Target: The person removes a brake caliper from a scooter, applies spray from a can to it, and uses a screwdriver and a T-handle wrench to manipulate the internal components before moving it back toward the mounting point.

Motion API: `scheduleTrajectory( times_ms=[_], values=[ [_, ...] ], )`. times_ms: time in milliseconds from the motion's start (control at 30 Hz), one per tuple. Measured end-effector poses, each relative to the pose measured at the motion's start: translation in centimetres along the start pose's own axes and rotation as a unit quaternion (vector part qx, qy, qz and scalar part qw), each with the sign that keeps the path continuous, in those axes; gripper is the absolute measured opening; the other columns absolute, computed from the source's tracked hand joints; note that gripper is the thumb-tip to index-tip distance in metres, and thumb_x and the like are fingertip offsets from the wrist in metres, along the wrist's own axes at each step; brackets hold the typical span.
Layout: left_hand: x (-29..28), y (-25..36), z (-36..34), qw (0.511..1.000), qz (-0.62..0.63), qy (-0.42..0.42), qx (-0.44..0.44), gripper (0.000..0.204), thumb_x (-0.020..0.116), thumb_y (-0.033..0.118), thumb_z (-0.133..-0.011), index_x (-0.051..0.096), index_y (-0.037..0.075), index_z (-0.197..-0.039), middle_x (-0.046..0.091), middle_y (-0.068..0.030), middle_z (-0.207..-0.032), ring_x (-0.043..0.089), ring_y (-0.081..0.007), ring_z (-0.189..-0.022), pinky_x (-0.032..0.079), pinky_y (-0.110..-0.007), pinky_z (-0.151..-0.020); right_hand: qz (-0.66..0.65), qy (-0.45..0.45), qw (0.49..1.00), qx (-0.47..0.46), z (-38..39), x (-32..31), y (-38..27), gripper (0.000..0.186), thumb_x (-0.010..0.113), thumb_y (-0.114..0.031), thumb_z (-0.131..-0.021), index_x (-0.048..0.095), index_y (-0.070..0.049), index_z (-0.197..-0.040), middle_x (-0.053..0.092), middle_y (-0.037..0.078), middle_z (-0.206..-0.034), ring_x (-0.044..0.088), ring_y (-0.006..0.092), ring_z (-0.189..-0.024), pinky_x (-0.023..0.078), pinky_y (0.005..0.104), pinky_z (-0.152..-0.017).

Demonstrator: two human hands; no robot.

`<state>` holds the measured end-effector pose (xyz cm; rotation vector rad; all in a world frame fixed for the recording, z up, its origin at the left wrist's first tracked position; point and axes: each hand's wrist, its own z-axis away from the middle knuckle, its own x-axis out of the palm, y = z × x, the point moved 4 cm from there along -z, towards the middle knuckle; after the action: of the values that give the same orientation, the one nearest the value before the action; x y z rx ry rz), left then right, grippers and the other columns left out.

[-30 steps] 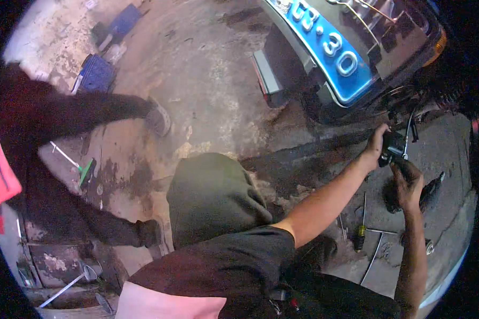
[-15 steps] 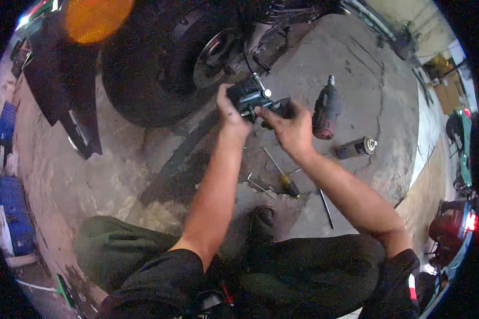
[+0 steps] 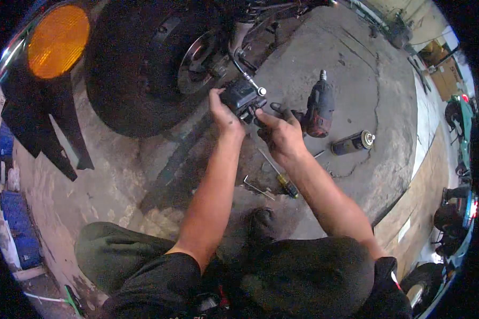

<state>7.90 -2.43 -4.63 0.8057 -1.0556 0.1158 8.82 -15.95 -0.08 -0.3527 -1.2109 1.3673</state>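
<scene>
My left hand (image 3: 226, 118) is wrapped around the left side of a black brake caliper (image 3: 239, 96), held up beside a motorcycle wheel. A brake hose (image 3: 245, 73) runs down to the caliper, ending at a shiny round bolt (image 3: 261, 91). At the caliper's lower right edge, my right hand (image 3: 283, 133) is closed, a fingertip pressed on the metal. Its other fingers are curled and look blackened; whether they hold a small dark part too, I cannot make out. The wheel's black tyre (image 3: 117, 90) and its brake disc (image 3: 196, 57) stand just beyond my left hand.
Right of my hands, an impact driver (image 3: 320, 106) lies on the concrete floor, with a spray can (image 3: 352, 142) below it. A yellow-handled screwdriver (image 3: 287, 184) and a hex key (image 3: 258, 187) lie nearer me. An orange reflector (image 3: 58, 41) shows at upper left.
The view has shifted a little, bringing the reflector and fender lower. My right hand has turned slightly and its fingers have shifted at the caliper, while my left hand keeps its hold.
</scene>
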Motion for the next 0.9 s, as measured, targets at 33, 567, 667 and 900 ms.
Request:
scheduleTrajectory(
  times_ms=[33,567,667,900],
  values=[
    [0.0,-0.1,-0.1,1.0,-0.01,0.011,0.011,0.047,0.04,0.044,-0.078,0.06,0.005,-0.094,0.065,-0.0098,-0.087,0.063,-0.0261,-0.075,0.052,-0.039,-0.07,-0.01,-0.004,1.0,-0.012,0.0,-0.1,-0.1,0.06,0.074,0.0,-0.072,0.039,-0.001,-0.121,0.059,0.015,-0.101,0.058,0.0247,-0.09,0.048,0.0375,-0.077],
    [1.9,0.3,1.3,0.998,0.058,0.003,-0.026,0.047,0.037,0.044,-0.078,0.061,0.004,-0.088,0.063,-0.0108,-0.081,0.063,-0.0264,-0.073,0.052,-0.04,-0.067,0.293,-0.049,0.92,-0.256,-1.8,-0.6,-0.4,0.059,0.076,-0.001,-0.07,0.04,0.002,-0.117,0.059,0.013,-0.096,0.057,0.0233,-0.09,0.047,0.035,-0.079],
    [1.5,0.0,1.3,0.997,0.051,-0.002,-0.063,0.047,0.037,0.044,-0.078,0.06,0.004,-0.09,0.064,-0.0109,-0.082,0.063,-0.0266,-0.072,0.052,-0.041,-0.067,0.007,-0.061,0.996,-0.064,-1.3,-0.5,0.9,0.064,0.077,-0.003,-0.068,0.039,0.001,-0.119,0.059,0.013,-0.099,0.058,0.0245,-0.092,0.047,0.0348,-0.08],
    [0.6,-1.4,0.1,0.998,0.041,-0.014,-0.044,0.052,0.039,0.045,-0.076,0.061,0.004,-0.099,0.065,-0.0109,-0.087,0.064,-0.0276,-0.075,0.053,-0.042,-0.067,-0.085,0.037,0.996,-0.02,-1.0,-0.1,1.4,0.06,0.076,-0.005,-0.07,0.04,0.002,-0.117,0.059,0.014,-0.1,0.058,0.0241,-0.089,0.047,0.0321,-0.076]
  ],
)
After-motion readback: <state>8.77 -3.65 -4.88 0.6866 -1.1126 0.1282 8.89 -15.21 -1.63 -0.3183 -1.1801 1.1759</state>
